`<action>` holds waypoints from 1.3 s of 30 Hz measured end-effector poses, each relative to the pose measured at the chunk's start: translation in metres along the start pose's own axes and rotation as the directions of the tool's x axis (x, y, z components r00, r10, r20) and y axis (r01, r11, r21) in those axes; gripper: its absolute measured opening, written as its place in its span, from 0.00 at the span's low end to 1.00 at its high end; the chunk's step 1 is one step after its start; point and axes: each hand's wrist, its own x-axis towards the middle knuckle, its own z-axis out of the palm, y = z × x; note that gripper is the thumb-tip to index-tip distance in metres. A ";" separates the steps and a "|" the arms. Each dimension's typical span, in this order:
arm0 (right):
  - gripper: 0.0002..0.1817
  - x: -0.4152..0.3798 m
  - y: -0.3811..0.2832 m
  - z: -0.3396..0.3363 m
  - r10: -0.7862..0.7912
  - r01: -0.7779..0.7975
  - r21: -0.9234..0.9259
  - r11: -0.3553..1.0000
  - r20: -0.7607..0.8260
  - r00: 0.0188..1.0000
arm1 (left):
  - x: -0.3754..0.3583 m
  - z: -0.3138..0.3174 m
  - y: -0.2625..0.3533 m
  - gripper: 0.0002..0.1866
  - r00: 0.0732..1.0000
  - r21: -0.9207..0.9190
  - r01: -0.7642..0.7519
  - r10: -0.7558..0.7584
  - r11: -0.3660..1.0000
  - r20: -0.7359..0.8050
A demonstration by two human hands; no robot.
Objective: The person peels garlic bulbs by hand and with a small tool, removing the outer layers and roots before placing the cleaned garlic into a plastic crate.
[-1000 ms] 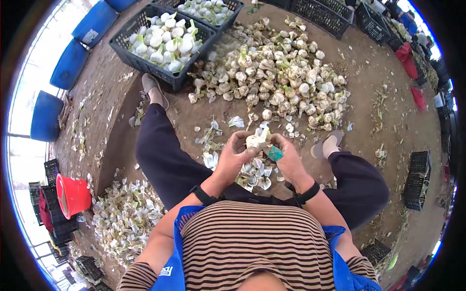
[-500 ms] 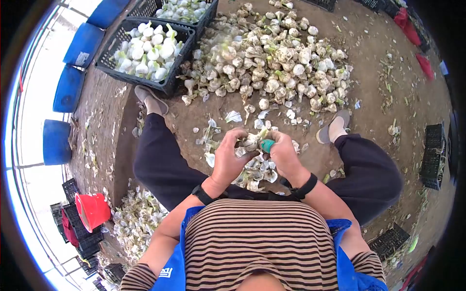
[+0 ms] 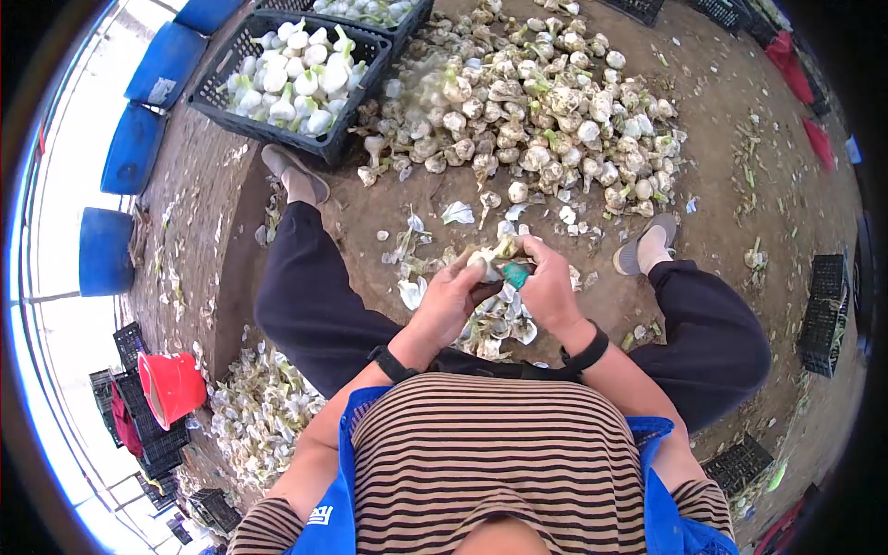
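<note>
Between my hands is a garlic bulb point(image 3: 485, 263) with a pale stem. My left hand point(image 3: 448, 302) is closed around the bulb from the left. On the right, my right hand point(image 3: 549, 289) has its fingers closed at the stem, with something green point(image 3: 516, 275) wrapped at the thumb or held there; which one I cannot tell. Loose white peels point(image 3: 498, 326) lie on the ground below my hands. Beyond them spreads a large heap of unpeeled garlic point(image 3: 536, 111). A black crate point(image 3: 264, 129) at the upper left holds clean white bulbs point(image 3: 298, 79).
A second crate point(image 3: 412, 28) of garlic stands behind the first. Blue barrels point(image 3: 106, 252) line the left side. A red bucket point(image 3: 173, 388) stands at lower left near a pile of peels point(image 3: 259, 421). Black crates point(image 3: 821, 314) are at the right edge.
The bulb has turned between my fingers, and its stem now points up and right. The view has shifted slightly, so the heap and crates appear further right.
</note>
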 end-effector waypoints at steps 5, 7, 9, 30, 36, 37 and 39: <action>0.12 0.001 -0.013 -0.007 0.000 -0.006 -0.189 0.982 -0.030 1.000 | 0.001 0.001 -0.002 0.24 0.999 -0.036 0.047 -0.046 0.998 0.026; 0.13 0.001 0.004 -0.006 0.036 -0.040 -0.072 0.997 -0.056 0.998 | 0.001 0.001 -0.002 0.24 0.996 -0.054 0.069 -0.066 0.996 0.053; 0.14 0.005 0.016 -0.002 0.244 -0.173 0.521 0.836 -0.071 0.967 | 0.001 -0.002 -0.001 0.27 0.988 -0.075 0.059 -0.047 0.995 0.149; 0.16 0.002 -0.012 0.000 -0.363 0.352 -0.467 0.811 0.070 0.929 | -0.003 -0.016 0.010 0.22 0.998 -0.020 0.003 -0.002 1.000 0.058; 0.12 -0.001 -0.016 0.003 -0.386 0.347 -0.660 0.666 0.094 0.918 | -0.002 -0.017 0.006 0.21 1.000 -0.001 0.019 -0.019 1.000 -0.001; 0.11 0.000 -0.017 0.004 -0.417 0.378 -0.685 0.623 0.117 0.901 | -0.002 -0.016 0.005 0.21 1.000 -0.007 0.018 -0.018 1.000 -0.018; 0.10 0.000 -0.016 0.003 -0.446 0.405 -0.708 0.579 0.140 0.884 | -0.002 -0.014 0.006 0.21 0.999 -0.012 0.018 -0.018 1.000 -0.035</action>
